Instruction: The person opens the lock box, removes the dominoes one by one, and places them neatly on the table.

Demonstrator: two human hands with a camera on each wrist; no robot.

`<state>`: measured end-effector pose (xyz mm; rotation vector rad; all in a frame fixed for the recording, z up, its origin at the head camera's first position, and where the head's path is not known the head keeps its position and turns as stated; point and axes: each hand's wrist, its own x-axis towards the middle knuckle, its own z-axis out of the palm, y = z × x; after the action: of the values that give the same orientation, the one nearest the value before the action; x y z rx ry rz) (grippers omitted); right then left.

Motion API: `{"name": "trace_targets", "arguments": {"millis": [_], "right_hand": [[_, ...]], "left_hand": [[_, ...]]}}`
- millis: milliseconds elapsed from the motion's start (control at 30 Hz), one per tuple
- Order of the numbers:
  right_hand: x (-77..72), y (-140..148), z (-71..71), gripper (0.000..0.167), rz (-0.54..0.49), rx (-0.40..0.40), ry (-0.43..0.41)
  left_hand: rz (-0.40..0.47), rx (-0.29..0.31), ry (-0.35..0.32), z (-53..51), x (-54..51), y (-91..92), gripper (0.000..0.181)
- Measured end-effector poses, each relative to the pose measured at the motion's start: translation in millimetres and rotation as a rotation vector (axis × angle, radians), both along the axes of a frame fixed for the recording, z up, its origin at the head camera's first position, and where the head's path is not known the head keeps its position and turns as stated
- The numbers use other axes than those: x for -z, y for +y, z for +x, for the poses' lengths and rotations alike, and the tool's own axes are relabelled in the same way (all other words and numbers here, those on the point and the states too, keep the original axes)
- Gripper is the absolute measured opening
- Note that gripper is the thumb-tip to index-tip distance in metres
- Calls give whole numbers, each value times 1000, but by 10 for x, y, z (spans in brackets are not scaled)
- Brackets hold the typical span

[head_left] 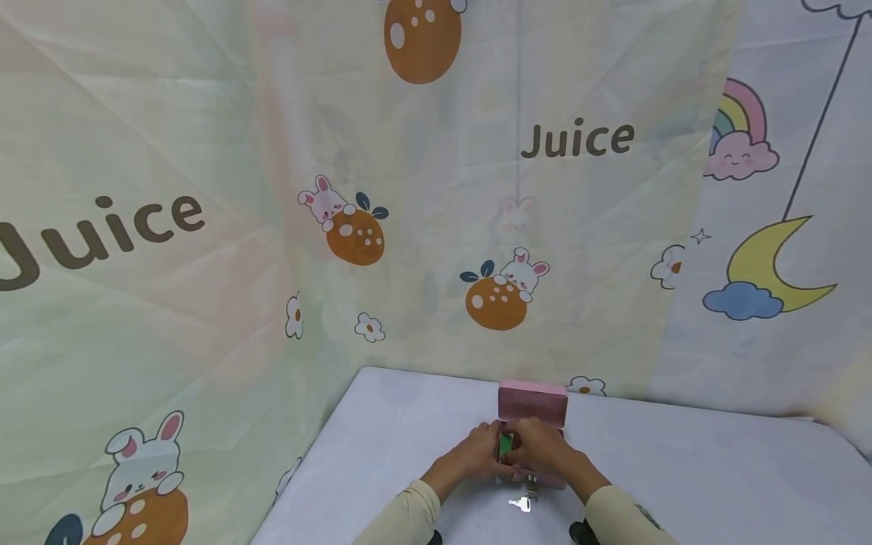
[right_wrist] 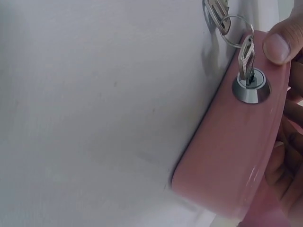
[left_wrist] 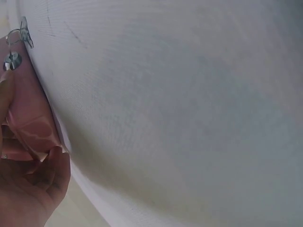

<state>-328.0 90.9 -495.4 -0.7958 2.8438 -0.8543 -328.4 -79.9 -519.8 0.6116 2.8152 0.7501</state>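
A pink box (head_left: 549, 480) stands with its lid (head_left: 533, 403) raised, and a key (right_wrist: 246, 57) sits in the round lock (right_wrist: 252, 87) on its front. My left hand (head_left: 473, 454) grips the box's left end, thumb on the front near the lock; in the left wrist view fingers (left_wrist: 57, 172) curl at the corner. Over the open box, my right hand (head_left: 541, 448) has bent fingers around a small green object (head_left: 506, 445), seemingly pinching it. The fingers hide most of that object and the box's inside. In the right wrist view, curled fingers (right_wrist: 284, 165) show behind the front wall.
The box rests on a white-covered table (head_left: 402, 412), towards its back edge. More keys (head_left: 523, 502) hang from the lock by a ring, in front of the box. Printed cloth walls (head_left: 422, 303) rise behind the table and at its left.
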Motion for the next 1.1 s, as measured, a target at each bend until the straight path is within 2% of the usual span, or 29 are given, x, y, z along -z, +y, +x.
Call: {"name": "trace_targets", "arguments": {"millis": [333,900,1100], "right_hand": [[25,51,-14,27,40,9,49],[-175,135,44,31,40,-10,41],[-236,182,73,24,55,-9,56]], "left_hand": [[13,-22,-10,24,-9,-5,93],[30,-6,-14,0,24,-20,91],[35,-13,-26,-12,30,-24,90]]}}
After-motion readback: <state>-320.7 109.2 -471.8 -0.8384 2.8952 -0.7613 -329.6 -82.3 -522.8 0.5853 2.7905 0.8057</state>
